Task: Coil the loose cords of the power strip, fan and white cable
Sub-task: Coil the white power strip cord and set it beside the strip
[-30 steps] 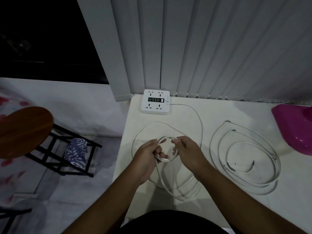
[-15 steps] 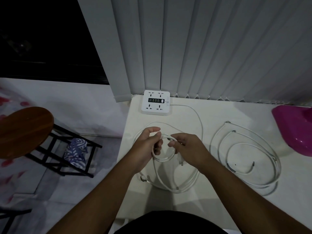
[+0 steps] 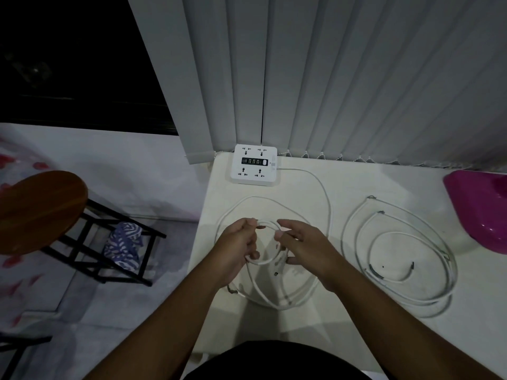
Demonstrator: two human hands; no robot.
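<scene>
At the table (image 3: 356,185), well left of the strip (image 3: 253,164) and down on the floor, a wooden stool (image 3: 41,209) stands with a striped cloth (image 3: 124,245) on its lower rail.

In front of the strip, my left hand (image 3: 236,250) curls round a small loop of the cord (image 3: 264,261). My right hand (image 3: 304,248) is close beside it and pinches the loop's other side between thumb and fingers. The hands are nearly together, both clamped on that loop. The rest of the cord runs from the strip's right side, sweeps wide over the table and lies slack beneath my wrists.

To do this turn well, I judge the left hand should hold the finished loops steady. The right should feed slack in rounds of the same width and let the cord twist free, so no kink sets. I should draw gently, since a tug could drag the strip from its corner.

Right of the strip and nearer me, the cable (image 3: 397,256) lies in loose, uneven rings, not yet gathered. Far right sits a pink basin (image 3: 480,209). No fan is in view.

The strip shows four sockets around a dark panel with a white switch. I can read no brand or lettering on it.
</scene>
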